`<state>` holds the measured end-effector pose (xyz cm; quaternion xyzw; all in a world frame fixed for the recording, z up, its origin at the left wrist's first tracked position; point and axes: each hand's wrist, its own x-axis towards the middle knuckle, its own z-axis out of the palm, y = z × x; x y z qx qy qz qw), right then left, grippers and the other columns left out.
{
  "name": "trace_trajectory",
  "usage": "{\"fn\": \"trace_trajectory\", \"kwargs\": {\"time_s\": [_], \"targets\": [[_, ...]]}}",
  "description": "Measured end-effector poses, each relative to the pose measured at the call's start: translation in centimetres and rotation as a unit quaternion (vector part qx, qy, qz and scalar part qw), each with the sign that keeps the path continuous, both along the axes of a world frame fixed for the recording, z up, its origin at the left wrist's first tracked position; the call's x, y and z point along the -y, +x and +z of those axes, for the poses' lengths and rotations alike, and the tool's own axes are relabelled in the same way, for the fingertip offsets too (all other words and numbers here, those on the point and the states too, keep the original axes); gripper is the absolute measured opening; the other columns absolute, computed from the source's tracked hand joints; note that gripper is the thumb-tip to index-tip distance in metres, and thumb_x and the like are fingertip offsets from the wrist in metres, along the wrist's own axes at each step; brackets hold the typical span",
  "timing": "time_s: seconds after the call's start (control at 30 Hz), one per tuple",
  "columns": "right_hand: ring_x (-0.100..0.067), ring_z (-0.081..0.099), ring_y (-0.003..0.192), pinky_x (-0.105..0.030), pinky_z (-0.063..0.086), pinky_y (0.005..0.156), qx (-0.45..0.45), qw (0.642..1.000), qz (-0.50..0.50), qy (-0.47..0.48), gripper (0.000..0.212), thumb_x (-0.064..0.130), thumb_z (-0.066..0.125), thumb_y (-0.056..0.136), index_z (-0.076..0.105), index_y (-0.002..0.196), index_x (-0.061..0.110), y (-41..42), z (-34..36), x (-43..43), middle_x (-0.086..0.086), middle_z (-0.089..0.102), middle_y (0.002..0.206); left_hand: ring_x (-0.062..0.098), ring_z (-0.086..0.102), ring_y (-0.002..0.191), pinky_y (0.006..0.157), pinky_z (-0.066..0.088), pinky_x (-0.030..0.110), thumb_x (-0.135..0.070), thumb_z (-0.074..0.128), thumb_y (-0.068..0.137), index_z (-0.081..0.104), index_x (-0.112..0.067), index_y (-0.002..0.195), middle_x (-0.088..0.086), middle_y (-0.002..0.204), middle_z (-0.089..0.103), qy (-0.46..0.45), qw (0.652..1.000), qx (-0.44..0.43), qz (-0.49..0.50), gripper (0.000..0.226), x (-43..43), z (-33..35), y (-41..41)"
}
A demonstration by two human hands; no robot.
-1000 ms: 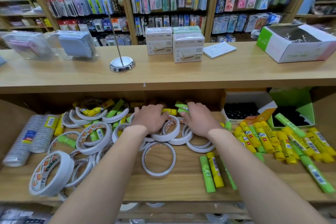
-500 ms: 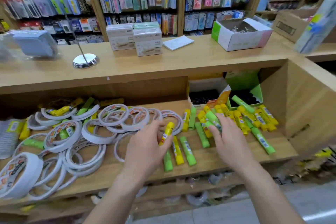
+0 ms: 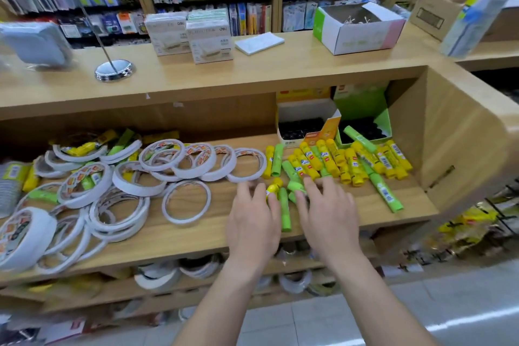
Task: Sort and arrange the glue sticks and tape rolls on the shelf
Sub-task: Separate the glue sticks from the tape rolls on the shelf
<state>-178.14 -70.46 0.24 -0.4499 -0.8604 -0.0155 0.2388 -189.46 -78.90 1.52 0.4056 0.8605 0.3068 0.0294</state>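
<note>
Palms down, fingers spread, gripping nothing: left hand [image 3: 252, 222] beside a yellow glue stick [image 3: 273, 187], right hand [image 3: 328, 216] over green ones [image 3: 295, 186]. On the shelf [image 3: 196, 236], glue sticks [image 3: 351, 163] lie at two o'clock, tape rolls [image 3: 112, 191] at nine.

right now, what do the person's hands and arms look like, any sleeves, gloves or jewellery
Both are bare. The left hand and right hand wear no gloves, and no ring, watch or wristband shows. The forearms are uncovered down to the picture's lower edge, so no sleeve is in view.
</note>
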Motion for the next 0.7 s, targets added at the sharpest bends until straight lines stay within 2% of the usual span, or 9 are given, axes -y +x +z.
{"fn": "trace_trajectory", "kwargs": {"time_s": [0.1,0.17,0.27,0.33,0.4,0.47,0.53,0.6,0.7], "targets": [[-0.028,0.057,0.097,-0.043,0.048,0.075,-0.011,1.000,0.003,-0.013,0.044,0.039,0.047,0.099,0.058,0.135,0.014,0.8,-0.1,-0.6,-0.007,0.059,0.111,0.021,0.056,0.110,0.081,0.047,0.035,-0.035,0.045,0.101,0.051,-0.024,0.139,-0.004,0.129,0.046,0.016,0.999,0.030,0.007,0.040,-0.4,0.3,0.1],[-0.027,0.055,0.103,-0.043,0.049,0.081,-0.039,0.998,0.032,-0.023,0.043,0.034,0.052,0.098,0.056,0.136,0.014,1.5,-0.5,-0.8,-0.006,0.057,0.117,0.015,0.055,0.110,0.081,0.048,0.032,-0.034,0.049,0.100,0.049,-0.028,0.140,-0.009,0.127,0.049,0.043,0.999,0.030,0.005,0.040,0.1,0.2,-0.2],[-0.026,0.057,0.097,-0.043,0.048,0.078,-0.087,0.993,0.081,-0.019,0.028,0.030,0.051,0.096,0.060,0.119,0.017,2.1,-1.4,-0.8,-0.002,0.059,0.110,0.012,0.055,0.100,0.079,0.050,0.033,-0.028,0.057,0.096,0.058,-0.030,0.124,-0.015,0.110,0.060,0.072,0.997,0.002,-0.003,0.027,1.8,-0.5,-1.0],[-0.025,0.056,0.092,-0.043,0.047,0.073,-0.104,0.991,0.089,-0.007,0.020,0.030,0.053,0.096,0.061,0.110,0.019,2.1,-1.8,-0.9,0.000,0.059,0.103,0.015,0.054,0.091,0.075,0.050,0.038,-0.027,0.060,0.095,0.060,-0.029,0.106,-0.015,0.097,0.060,0.073,0.997,-0.012,0.003,0.012,2.6,-1.2,-1.5],[-0.023,0.056,0.091,-0.041,0.047,0.071,-0.109,0.990,0.090,-0.007,0.019,0.032,0.055,0.097,0.063,0.108,0.020,1.8,-1.9,-1.0,0.000,0.059,0.100,0.014,0.054,0.088,0.075,0.050,0.040,-0.027,0.060,0.094,0.060,-0.027,0.100,-0.013,0.096,0.057,0.086,0.996,-0.006,0.003,0.006,3.1,-1.7,-1.8],[-0.021,0.055,0.090,-0.040,0.047,0.070,-0.107,0.990,0.087,-0.007,0.023,0.037,0.054,0.097,0.065,0.109,0.020,1.6,-1.8,-1.1,0.001,0.060,0.099,0.012,0.056,0.094,0.083,0.052,0.037,-0.031,0.060,0.094,0.062,-0.024,0.107,-0.012,0.105,0.056,0.103,0.994,0.019,-0.020,0.015,3.3,-1.7,-1.5],[-0.021,0.054,0.091,-0.039,0.048,0.070,-0.111,0.989,0.091,-0.020,0.029,0.039,0.052,0.098,0.067,0.113,0.020,1.5,-1.9,-1.2,0.001,0.060,0.099,0.011,0.054,0.110,0.095,0.047,0.029,-0.045,0.059,0.090,0.062,-0.023,0.117,-0.009,0.122,0.054,0.087,0.994,0.009,-0.063,0.035,3.5,-1.6,-0.9],[-0.022,0.056,0.096,-0.041,0.050,0.073,-0.131,0.984,0.110,-0.046,0.035,0.037,0.048,0.099,0.067,0.121,0.018,1.8,-2.0,-1.3,0.000,0.061,0.104,0.012,0.049,0.120,0.097,0.043,0.028,-0.058,0.057,0.085,0.061,-0.026,0.125,-0.005,0.134,0.050,0.058,0.993,-0.016,-0.097,0.052,3.6,-1.6,-0.6],[-0.023,0.056,0.107,-0.041,0.052,0.082,-0.149,0.973,0.161,-0.074,0.040,0.030,0.045,0.099,0.064,0.130,0.016,2.7,-2.1,-1.4,-0.002,0.061,0.114,0.014,0.046,0.123,0.097,0.045,0.031,-0.071,0.056,0.078,0.052,-0.035,0.137,-0.005,0.141,0.043,0.014,0.991,-0.041,-0.126,0.069,3.5,-1.5,-0.7]]}}
